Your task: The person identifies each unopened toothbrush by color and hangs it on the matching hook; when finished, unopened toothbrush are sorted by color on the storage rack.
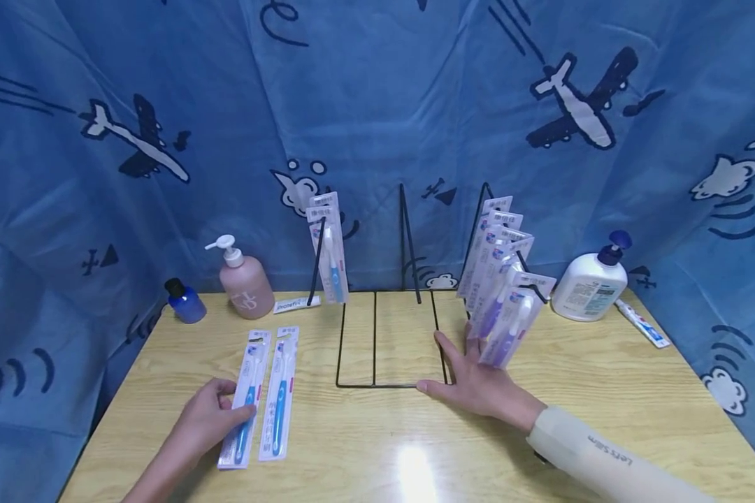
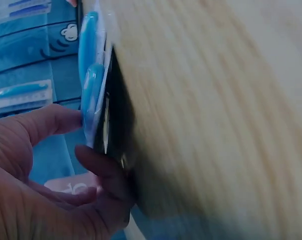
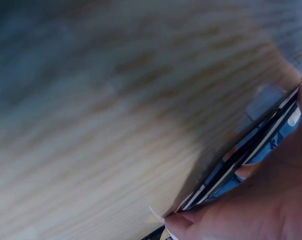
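Two packs of blue toothbrushes lie side by side at the front left of the wooden table (image 1: 377, 447). My left hand (image 1: 235, 409) pinches the edge of the left toothbrush pack (image 1: 247, 398) between thumb and fingers; the left wrist view shows this pack (image 2: 91, 75) lifted on its edge. The second pack (image 1: 279, 395) lies flat beside it. My right hand (image 1: 453, 363) rests flat with spread fingers on the base of the black wire rack (image 1: 374, 335), just below several purple toothbrush packs (image 1: 500, 279) hanging on the right hook. One blue pack (image 1: 330, 244) hangs on the left hook.
At the back left stand a pink pump bottle (image 1: 245, 283) and a small blue bottle (image 1: 185, 302), with a small tube (image 1: 296, 304) beside them. At the back right are a white pump bottle (image 1: 590, 283) and a toothpaste tube (image 1: 643, 323). Blue cloth walls surround the table.
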Action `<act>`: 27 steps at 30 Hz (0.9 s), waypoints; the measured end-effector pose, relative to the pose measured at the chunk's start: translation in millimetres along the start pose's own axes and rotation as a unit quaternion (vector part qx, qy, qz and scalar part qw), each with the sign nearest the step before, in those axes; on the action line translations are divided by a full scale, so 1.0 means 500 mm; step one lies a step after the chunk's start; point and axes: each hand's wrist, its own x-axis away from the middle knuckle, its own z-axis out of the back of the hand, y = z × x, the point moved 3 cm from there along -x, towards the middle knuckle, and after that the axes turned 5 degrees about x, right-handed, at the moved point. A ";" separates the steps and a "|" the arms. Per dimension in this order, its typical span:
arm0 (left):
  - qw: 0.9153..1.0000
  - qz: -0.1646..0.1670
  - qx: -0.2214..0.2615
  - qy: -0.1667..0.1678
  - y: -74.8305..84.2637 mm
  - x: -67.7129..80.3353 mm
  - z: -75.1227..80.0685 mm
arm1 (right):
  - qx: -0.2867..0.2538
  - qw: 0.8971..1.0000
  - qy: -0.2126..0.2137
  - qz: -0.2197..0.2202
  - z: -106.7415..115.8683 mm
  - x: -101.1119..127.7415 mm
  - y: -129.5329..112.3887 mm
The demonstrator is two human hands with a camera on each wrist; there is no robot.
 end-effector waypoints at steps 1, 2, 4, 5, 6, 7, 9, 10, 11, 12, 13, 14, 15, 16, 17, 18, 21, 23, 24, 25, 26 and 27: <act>1.000 0.008 0.006 -0.007 -0.006 0.002 0.002 | 0.000 1.000 -0.001 0.001 -0.001 0.000 0.000; 1.000 0.015 0.012 -0.013 -0.012 0.004 0.005 | 0.002 1.000 -0.001 0.002 -0.002 -0.001 0.000; 0.999 0.030 0.027 -0.022 -0.024 0.010 0.011 | 0.002 1.000 0.002 0.004 -0.002 -0.001 -0.002; 0.999 0.035 0.030 -0.026 -0.031 0.013 0.014 | -0.001 1.000 0.003 0.006 -0.002 -0.001 -0.003; 0.998 0.037 0.036 -0.029 -0.036 0.017 0.017 | -0.002 1.000 0.003 0.007 -0.002 -0.001 -0.004; 0.997 0.044 0.050 -0.032 -0.041 0.020 0.020 | -0.004 1.000 0.005 0.008 -0.002 -0.001 -0.005; 0.995 0.054 0.080 -0.040 -0.048 0.027 0.025 | -0.006 1.000 0.008 0.009 -0.001 -0.001 -0.006; 0.993 0.057 0.096 -0.046 -0.051 0.030 0.027 | -0.007 1.000 0.008 0.010 -0.001 -0.001 -0.006; 0.990 0.061 0.116 -0.051 -0.053 0.034 0.028 | -0.007 1.000 0.009 0.010 -0.001 0.000 -0.006; 0.987 0.063 0.136 -0.057 -0.052 0.038 0.028 | -0.006 1.000 0.010 0.010 -0.001 0.001 -0.006; 0.984 0.063 0.154 -0.062 -0.050 0.043 0.029 | -0.005 1.000 0.013 0.011 -0.001 0.001 -0.006; 0.981 0.060 0.171 -0.066 -0.045 0.050 0.028 | -0.004 1.000 0.014 0.012 0.000 0.001 -0.006; 0.978 0.055 0.186 -0.070 -0.037 0.057 0.028 | -0.004 1.000 0.014 0.012 0.000 0.002 -0.006; 0.976 0.048 0.201 -0.072 -0.028 0.066 0.026 | -0.003 1.000 0.014 0.012 0.000 0.002 -0.005; 0.974 0.037 0.213 -0.074 -0.017 0.076 0.024 | -0.004 1.000 0.013 0.012 0.000 0.002 -0.005; 0.971 0.025 0.227 -0.075 -0.005 0.087 0.022 | -0.003 1.000 0.011 0.012 -0.001 0.002 -0.005; 0.963 -0.027 0.258 -0.069 0.035 0.120 0.011 | -0.007 1.000 -0.001 0.007 -0.002 0.001 -0.003; 0.958 -0.071 0.271 -0.060 0.062 0.141 0.004 | -0.011 1.000 -0.009 0.003 -0.002 -0.001 -0.002; 0.955 -0.096 0.275 -0.054 0.076 0.151 0.000 | -0.014 1.000 -0.012 0.001 -0.002 -0.002 -0.001; 0.953 -0.121 0.275 -0.047 0.089 0.160 -0.004 | -0.017 1.000 -0.015 -0.002 -0.002 -0.003 0.000; 0.949 -0.146 0.277 -0.042 0.101 0.168 -0.008 | -0.021 1.000 -0.018 -0.004 -0.003 -0.003 0.001; 0.945 -0.168 0.279 -0.038 0.112 0.177 -0.012 | -0.024 0.999 -0.020 -0.007 -0.003 -0.004 0.001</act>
